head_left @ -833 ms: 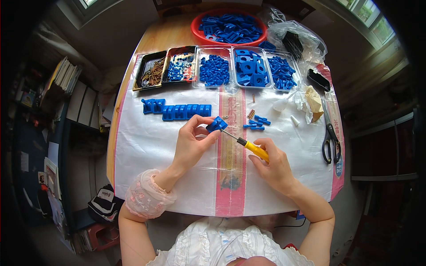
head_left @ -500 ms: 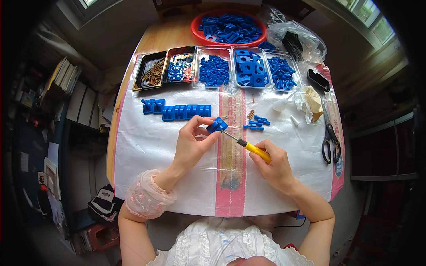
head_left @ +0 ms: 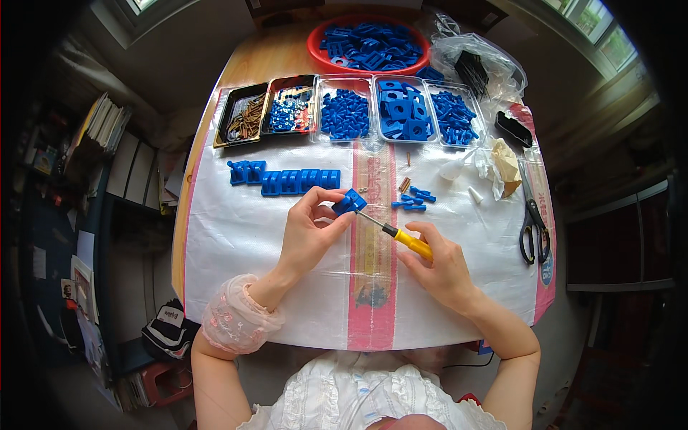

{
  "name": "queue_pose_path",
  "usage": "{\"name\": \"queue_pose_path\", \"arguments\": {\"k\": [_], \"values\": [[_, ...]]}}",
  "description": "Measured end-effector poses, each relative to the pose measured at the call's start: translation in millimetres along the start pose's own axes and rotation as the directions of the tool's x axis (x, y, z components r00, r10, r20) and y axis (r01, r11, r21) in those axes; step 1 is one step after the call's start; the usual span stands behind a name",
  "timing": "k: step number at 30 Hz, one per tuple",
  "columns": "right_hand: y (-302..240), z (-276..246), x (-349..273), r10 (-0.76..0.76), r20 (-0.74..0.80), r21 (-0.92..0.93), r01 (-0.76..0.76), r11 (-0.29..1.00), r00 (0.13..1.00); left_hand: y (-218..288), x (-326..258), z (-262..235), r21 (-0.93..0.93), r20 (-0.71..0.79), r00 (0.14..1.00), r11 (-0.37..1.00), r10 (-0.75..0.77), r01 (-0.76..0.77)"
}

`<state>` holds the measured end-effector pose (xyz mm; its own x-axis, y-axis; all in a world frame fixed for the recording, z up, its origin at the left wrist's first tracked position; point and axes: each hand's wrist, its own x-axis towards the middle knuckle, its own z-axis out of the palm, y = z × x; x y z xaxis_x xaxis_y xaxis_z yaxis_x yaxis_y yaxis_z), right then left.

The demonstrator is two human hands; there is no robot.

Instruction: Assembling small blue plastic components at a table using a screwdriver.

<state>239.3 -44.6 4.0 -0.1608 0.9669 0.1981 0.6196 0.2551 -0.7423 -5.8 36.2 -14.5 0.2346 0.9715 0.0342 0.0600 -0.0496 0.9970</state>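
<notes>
Between the thumb and fingers of my left hand (head_left: 309,226) is a small blue plastic part (head_left: 349,203). A screwdriver (head_left: 413,244) with a yellow handle and black collar lies in the closed fingers of my right hand (head_left: 441,265). Its metal tip meets the near right side of the blue part. Beyond my left hand stands a row of blue plastic assemblies (head_left: 301,182). Several loose blue pieces (head_left: 416,199) and a few brass-coloured screws (head_left: 405,185) lie to the right of the held part.
At the back are trays of screws (head_left: 247,118), small metal pieces (head_left: 292,110) and blue parts (head_left: 346,115). Behind them sits a red basin (head_left: 312,49) heaped with blue parts. Black-handled scissors (head_left: 534,229), a white nozzle (head_left: 475,195) and crumpled paper (head_left: 507,175) lie at the right.
My right fingers have loosened and shifted slightly on the screwdriver handle, and the handle has moved a little left. My left hand and the blue part stay almost still.
</notes>
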Motion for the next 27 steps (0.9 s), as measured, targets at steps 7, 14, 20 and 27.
{"name": "queue_pose_path", "arguments": {"k": [7,14,20,27], "values": [[10.7,3.8,-3.0,0.042,0.02,0.02,-0.042,0.999,0.999,-0.6,0.0,0.6,-0.018,0.006,1.0,1.0,0.001,-0.001],[3.8,0.0,-3.1,-0.017,0.072,-0.052,0.021,0.998,0.997,-0.9,-0.8,1.6,-0.034,0.012,1.0,0.999,0.002,-0.002],[1.3,-0.9,-2.4,0.001,0.084,-0.055,0.004,0.998,0.996,-2.7,-0.5,0.6,-0.032,0.012,1.0,0.999,0.001,0.0],[3.7,1.9,-1.3,-0.039,0.028,-0.046,0.041,0.998,0.999,-2.2,-0.4,2.0,-0.084,0.019,1.0,0.996,0.015,-0.014]]}}
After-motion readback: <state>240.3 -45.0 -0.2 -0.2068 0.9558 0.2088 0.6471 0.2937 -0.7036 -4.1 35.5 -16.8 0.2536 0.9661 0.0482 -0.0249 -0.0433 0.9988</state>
